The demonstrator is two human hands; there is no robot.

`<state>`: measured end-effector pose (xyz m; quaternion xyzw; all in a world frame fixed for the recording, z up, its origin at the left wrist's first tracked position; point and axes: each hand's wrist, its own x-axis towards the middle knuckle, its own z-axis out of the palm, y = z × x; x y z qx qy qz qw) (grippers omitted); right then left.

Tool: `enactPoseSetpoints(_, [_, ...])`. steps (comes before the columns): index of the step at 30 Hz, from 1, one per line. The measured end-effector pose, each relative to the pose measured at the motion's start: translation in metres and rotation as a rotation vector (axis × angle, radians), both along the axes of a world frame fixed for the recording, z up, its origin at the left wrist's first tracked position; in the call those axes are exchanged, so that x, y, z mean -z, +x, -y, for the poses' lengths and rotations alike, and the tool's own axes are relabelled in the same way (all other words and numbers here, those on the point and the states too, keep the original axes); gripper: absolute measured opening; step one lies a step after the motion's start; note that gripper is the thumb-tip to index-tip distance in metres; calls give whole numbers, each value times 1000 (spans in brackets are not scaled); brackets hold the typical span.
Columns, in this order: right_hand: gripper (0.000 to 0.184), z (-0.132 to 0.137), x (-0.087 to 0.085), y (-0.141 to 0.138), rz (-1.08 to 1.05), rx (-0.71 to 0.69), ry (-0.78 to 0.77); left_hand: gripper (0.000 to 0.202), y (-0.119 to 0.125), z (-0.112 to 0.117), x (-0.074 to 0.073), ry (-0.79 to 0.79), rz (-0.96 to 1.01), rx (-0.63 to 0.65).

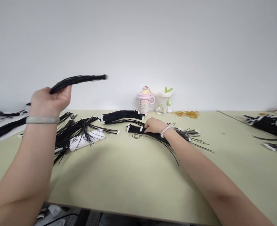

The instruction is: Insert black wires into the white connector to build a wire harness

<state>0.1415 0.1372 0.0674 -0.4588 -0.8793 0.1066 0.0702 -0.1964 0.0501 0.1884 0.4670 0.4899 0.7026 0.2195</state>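
Note:
My left hand, raised above the left of the table, is closed around a bundle of black wires. The bundle points right, and its far end is blurred. Lower and to the right, my right hand has its fingers closed at the left part of a pile of black cables with white connectors. What its fingertips pinch is hidden or too small to name. Just behind this hand lies a second row of black cables with white connectors at both ends.
A tangle of black wires lies on a white sheet at left. By the wall stand a pink striped cup and a clear cup, beside yellow rubber bands. More black cables are at far right.

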Motion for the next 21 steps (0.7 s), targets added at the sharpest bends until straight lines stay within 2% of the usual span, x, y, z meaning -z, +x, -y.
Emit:
enactPoseSetpoints(1, [27, -1, -3, 0, -62, 5, 32, 43, 16, 6, 3, 62, 285, 126])
enactPoseSetpoints(3, [28, -4, -15, 7, -216, 36, 116, 35, 53, 25, 14, 76, 417, 250])
enactPoseSetpoints(4, [29, -5, -23, 14, -305, 63, 168, 27, 71, 37, 22, -9, 547, 419])
enactPoseSetpoints(5, [31, -6, -34, 22, -401, 98, 227, 25, 90, 49, 33, -83, 637, 511])
enactPoseSetpoints(7, [33, -5, -57, 42, -601, 186, 350, 31, 123, 71, 58, -255, 669, 543])
enactPoseSetpoints(9, [36, 2, -81, 65, -824, 276, 454, 31, 150, 86, 87, -479, 620, 624])
enactPoseSetpoints(11, [26, 16, -105, 90, -1526, 381, 496, 32, 170, 93, 115, -564, 614, 624])
enactPoseSetpoints(12, [23, 25, -117, 103, -1773, 415, 493, 33, 178, 94, 127, -646, 635, 629])
enactPoseSetpoints(14, [23, 46, -139, 125, -1873, 462, 561, 42, 186, 95, 143, -886, 648, 700])
enactPoseSetpoints(15, [20, 56, -149, 133, -1900, 475, 637, 45, 187, 97, 146, -964, 628, 774])
enactPoseSetpoints(17, [20, 74, -166, 143, -1861, 440, 769, 43, 185, 104, 139, -1048, 521, 970])
enactPoseSetpoints(19, [19, 86, -175, 139, -1734, 309, 869, 37, 179, 113, 119, -1061, 324, 1182])
enactPoseSetpoints(20, [17, 89, -175, 132, -1646, 234, 898, 37, 175, 117, 106, -1017, 199, 1271])
enactPoseSetpoints(21, [14, 91, -171, 123, -1571, 167, 929, 35, 173, 120, 92, -914, 57, 1306])
